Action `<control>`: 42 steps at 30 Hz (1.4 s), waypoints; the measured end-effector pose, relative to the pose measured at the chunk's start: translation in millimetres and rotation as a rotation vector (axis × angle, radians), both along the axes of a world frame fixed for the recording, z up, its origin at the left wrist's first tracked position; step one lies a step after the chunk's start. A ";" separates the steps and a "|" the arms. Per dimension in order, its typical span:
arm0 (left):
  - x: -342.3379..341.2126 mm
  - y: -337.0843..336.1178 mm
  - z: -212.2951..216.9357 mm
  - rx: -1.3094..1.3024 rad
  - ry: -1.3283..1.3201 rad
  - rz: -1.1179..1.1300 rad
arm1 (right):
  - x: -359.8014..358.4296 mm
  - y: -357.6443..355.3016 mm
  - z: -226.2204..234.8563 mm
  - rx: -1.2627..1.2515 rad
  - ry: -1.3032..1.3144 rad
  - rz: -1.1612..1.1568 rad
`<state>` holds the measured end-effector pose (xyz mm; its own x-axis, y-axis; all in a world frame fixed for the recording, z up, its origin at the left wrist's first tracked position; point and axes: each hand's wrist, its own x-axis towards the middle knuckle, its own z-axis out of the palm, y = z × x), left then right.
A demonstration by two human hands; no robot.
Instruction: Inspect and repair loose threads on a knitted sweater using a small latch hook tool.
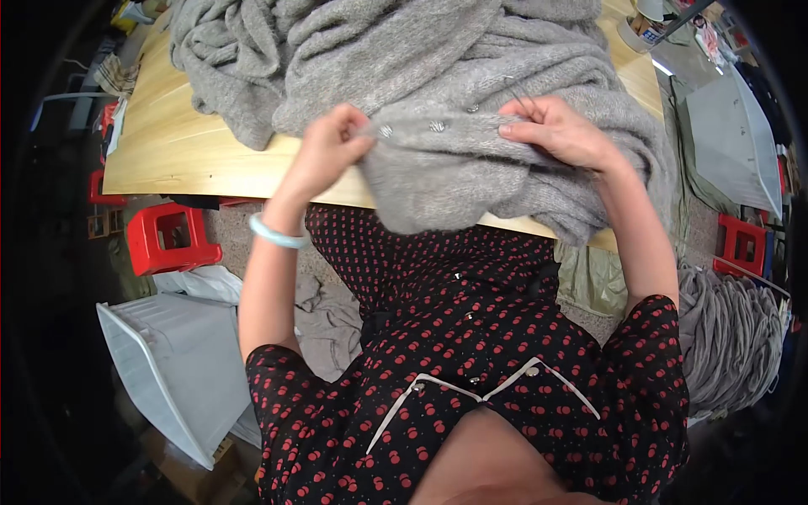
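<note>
Knitwear, grey, heaped across the wooden counter. One cardigan pulled to the near edge, its buttoned strip stretched level between both hands, lower part hanging over the edge toward the lap.

Left hand: closed in a pinch on the strip's left end, fingers curled tight. Pale blue bangle on that wrist.

Right hand: fingers flat and closed over the strip's right end, thumb under. Thin dark tool, likely small snips, sticks up from behind the fingers; how it is held I cannot tell.

Buttons: three small metallic ones show along the strip, apparently in place.

Progress, as a judgement: this piece is mid-check or mid-trim, not finished. Large pile behind it on the counter looks still to do. Which heap holds finished pieces I cannot say.

Containers: grey plastic bin on the floor at left, tipped, interior looks bare as far as seen. Second grey bin at right, contents hidden. More grey knits piled loose at right, in no visible container. Red stools under the counter.
</note>
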<state>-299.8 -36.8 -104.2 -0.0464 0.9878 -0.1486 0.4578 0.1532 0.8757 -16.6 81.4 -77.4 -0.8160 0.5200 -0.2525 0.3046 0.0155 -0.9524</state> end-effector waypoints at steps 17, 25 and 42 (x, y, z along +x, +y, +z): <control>124.1 20.2 -8.3 0.200 0.029 0.066 | 2.3 -19.9 -10.3 0.651 -0.094 -0.096; 136.0 23.3 -16.2 0.278 0.023 0.167 | 2.8 -27.0 -8.2 0.519 -0.132 -0.237; 116.6 30.4 5.3 0.157 -0.016 -0.014 | -2.9 -18.9 -16.3 0.213 -0.039 -0.241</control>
